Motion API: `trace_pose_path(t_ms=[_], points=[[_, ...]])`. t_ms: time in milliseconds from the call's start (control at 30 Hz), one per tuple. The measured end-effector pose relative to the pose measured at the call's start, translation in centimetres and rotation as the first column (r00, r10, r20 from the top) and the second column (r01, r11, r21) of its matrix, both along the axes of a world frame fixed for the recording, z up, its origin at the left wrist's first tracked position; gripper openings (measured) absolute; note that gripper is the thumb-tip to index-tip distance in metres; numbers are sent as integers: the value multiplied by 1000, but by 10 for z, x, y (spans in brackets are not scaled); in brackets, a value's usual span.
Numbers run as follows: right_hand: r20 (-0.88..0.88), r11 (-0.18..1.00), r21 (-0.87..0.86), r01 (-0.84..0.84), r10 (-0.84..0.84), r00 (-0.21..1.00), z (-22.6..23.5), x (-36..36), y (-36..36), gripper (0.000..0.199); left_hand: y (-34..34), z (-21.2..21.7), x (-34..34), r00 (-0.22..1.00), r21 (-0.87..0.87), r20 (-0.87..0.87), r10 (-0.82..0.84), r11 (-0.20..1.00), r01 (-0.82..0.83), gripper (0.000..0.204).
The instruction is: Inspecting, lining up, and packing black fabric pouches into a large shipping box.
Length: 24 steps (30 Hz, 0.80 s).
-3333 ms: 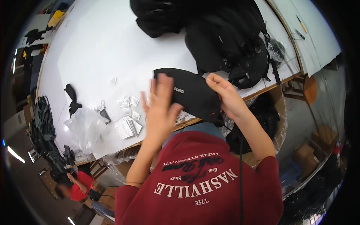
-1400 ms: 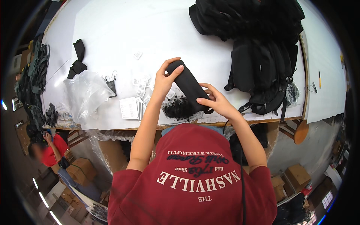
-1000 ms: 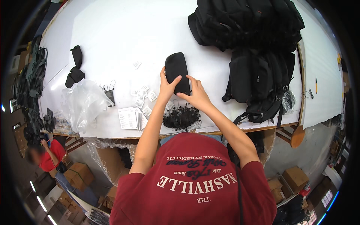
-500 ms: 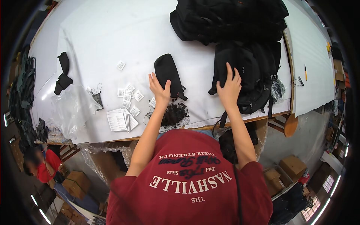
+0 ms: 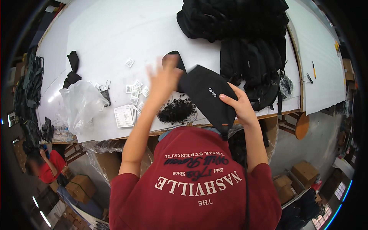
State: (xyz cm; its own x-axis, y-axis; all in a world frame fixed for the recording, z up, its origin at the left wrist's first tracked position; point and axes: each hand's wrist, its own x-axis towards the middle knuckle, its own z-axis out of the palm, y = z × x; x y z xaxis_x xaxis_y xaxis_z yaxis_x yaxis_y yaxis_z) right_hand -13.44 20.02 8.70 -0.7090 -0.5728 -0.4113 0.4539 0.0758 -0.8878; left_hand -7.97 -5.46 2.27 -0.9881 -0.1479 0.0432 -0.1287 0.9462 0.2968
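White sheeting is covering the table (image 5: pixel 115 34), where soft black backpacks (image 5: pixel 251 63) are slumping. A smooth, tapered pouch (image 5: pixel 211 101) is reaching past the near edge, the right hand (image 5: pixel 243 103) pinching it; a slackening thumb could be dropping it. A rounder second pouch (image 5: pixel 181 61) is lying behind the left hand (image 5: pixel 164 80), fingers spread, blurred, contact unclear. Wiry cords (image 5: pixel 177 111) are tangling nearby, possibly snagging.

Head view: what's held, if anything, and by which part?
The right hand holds a black pouch by its right edge; left hand too blurred to tell.
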Motion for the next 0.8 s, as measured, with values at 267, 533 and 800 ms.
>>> trace_pose_path(t_ms=[267, 533, 800], points=[[-170, 987, 31, -159, 162, 972, 5, 17, -13, 46, 66, 84, 50, 943, 284, -188, -273, 905, 318, 66], [-173, 972, 62, -225, 232, 957, 17, 35, -10, 37, 23, 89, 52, 921, 167, -390, -4, 983, 76, 55], [32, 973, -66, -221, 223, 974, 15, 25, -5, 42, -29, 72, 82, 999, 416, 21, -30, 909, 18, 80]])
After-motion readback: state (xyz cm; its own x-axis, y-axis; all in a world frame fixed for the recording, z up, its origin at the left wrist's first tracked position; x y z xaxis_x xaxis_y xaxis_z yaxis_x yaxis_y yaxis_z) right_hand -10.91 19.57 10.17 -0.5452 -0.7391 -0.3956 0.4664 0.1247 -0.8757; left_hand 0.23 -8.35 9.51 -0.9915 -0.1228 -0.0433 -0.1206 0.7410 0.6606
